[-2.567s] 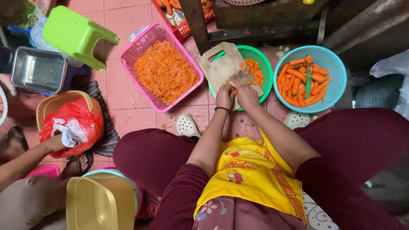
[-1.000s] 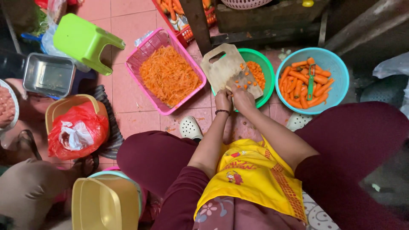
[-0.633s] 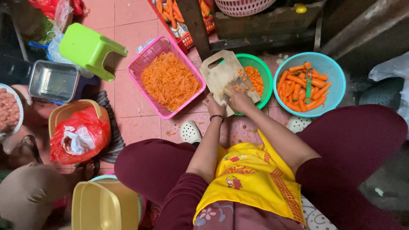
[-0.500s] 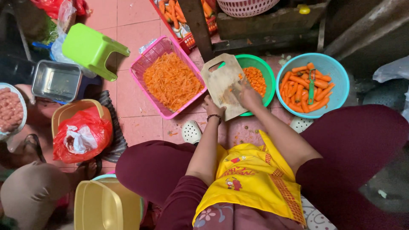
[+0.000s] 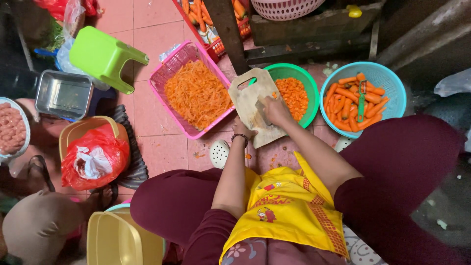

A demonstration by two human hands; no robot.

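A seated person in a yellow apron works over a pale wooden cutting board, seen from above. The board lies tilted, its far edge resting on the rim of a green bowl holding diced carrot. The left hand closes on the board's near edge, steadying it. The right hand lies on top of the board at its side nearest the green bowl, fingers curled around something narrow; what it grips cannot be told. Left of the board sits a pink basket filled with shredded carrot. Right of the board, beyond the green bowl, a blue colander holds whole peeled carrots and a green peeler. Further left of the board stand a green stool and a red bag.
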